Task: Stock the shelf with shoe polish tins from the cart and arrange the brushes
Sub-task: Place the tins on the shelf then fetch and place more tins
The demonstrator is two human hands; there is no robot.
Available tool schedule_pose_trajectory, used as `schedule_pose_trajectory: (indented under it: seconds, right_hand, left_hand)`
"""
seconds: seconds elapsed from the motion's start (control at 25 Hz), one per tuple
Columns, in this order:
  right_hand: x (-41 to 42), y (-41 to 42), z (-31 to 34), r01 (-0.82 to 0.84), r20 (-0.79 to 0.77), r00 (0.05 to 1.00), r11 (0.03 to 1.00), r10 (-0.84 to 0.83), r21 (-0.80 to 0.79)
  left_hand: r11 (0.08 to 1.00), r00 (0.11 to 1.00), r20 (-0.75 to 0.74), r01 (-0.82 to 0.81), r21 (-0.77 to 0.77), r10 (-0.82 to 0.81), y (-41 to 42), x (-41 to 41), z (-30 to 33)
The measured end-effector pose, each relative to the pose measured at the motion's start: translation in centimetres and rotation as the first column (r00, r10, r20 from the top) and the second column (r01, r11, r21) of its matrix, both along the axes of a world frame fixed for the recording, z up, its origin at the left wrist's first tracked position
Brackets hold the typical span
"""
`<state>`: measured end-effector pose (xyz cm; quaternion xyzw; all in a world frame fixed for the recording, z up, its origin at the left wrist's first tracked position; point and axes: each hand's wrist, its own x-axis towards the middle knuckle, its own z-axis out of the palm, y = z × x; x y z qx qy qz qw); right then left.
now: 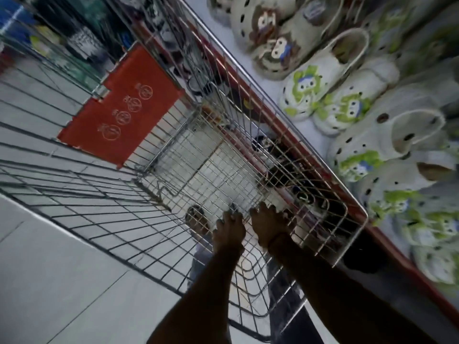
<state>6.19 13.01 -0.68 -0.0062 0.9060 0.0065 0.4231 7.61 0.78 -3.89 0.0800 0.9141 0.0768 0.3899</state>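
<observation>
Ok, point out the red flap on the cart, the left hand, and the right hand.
red flap (119, 105): head view, middle of its panel.
left hand (229, 232): head view, back of the hand.
right hand (269, 225): head view, back of the hand.

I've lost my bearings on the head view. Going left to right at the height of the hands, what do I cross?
Bare floor tiles → wire cart's left wall → left hand → right hand → cart's right corner → red shelf edge → white clogs with green print.
</observation>
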Motion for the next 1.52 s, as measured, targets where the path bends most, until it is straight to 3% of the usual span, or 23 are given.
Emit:
schedule_pose_trajectory:
  seconds: [0.16,0.32,0.44,0.64,0.76,0.88,0.96,1.04,1.16,1.24,1.36,1.52]
  right_hand:
    - [-3.4,0.9,7.6,-0.016,-0.138,0.99,0.998,0.006,-0.069]
    - [-8.9,0.9,19.2,0.139,-0.351,0.901,0.935,-0.257,-0.327]
    - [-11.7,2.0,27.9,0.103,-0.563,0.737,0.885,-0.375,-0.455]
    - [-12.5,7.6,41.3,0.046,-0.812,0.38,0.885,-0.444,-0.463]
    - [-10.5,12.5,47.2,0.1,-0.862,0.173,0.88,-0.476,-0.465]
    - [-7.5,17.4,50.6,0.222,-0.875,0.024,0.856,-0.483,-0.467]
    - [-5.5,20.2,51.3,0.342,-0.885,0.011,0.833,-0.466,-0.434]
    - [-3.8,22.7,51.1,0.454,-0.899,0.066,0.815,-0.432,-0.359]
    - [-2.6,25.1,50.1,0.556,-0.918,0.214,0.814,-0.335,-0.168]
    - [-2.7,26.0,49.4,0.576,-0.922,0.277,0.815,-0.271,-0.067]
    - [-3.1,27.1,48.8,0.557,-0.922,0.314,0.831,-0.226,-0.015]
    - [-4.1,29.2,49.0,0.519,-0.927,0.272,0.85,-0.257,-0.084]
  left_hand:
    - [0.986,0.987,-0.091,-0.119,0.121,0.13,-4.1,-5.3,7.6]
    - [0.905,0.943,-0.142,-0.234,0.354,0.3,-6.9,-11.7,20.0]
    - [0.803,0.888,-0.289,-0.134,0.581,0.357,-7.0,-15.7,28.8]
    - [0.675,0.76,-0.527,0.161,0.72,0.381,-2.3,-19.8,40.2]
    - [0.556,0.728,-0.591,0.347,0.755,0.348,4.0,-20.2,45.8]
    - [0.452,0.713,-0.638,0.485,0.748,0.291,11.3,-19.6,49.7]
    - [0.399,0.686,-0.702,0.598,0.695,0.194,16.0,-19.0,51.1]
    - [0.383,0.663,-0.743,0.667,0.64,0.087,20.4,-18.6,51.5]
    - [0.477,0.706,-0.703,0.648,0.594,-0.085,24.7,-18.7,51.2]
    - [0.537,0.734,-0.658,0.627,0.565,-0.165,26.5,-19.2,50.4]
    - [0.572,0.699,-0.687,0.651,0.499,-0.196,28.1,-20.4,49.5]
    - [0.56,0.667,-0.717,0.679,0.474,-0.202,29.6,-21.8,50.8]
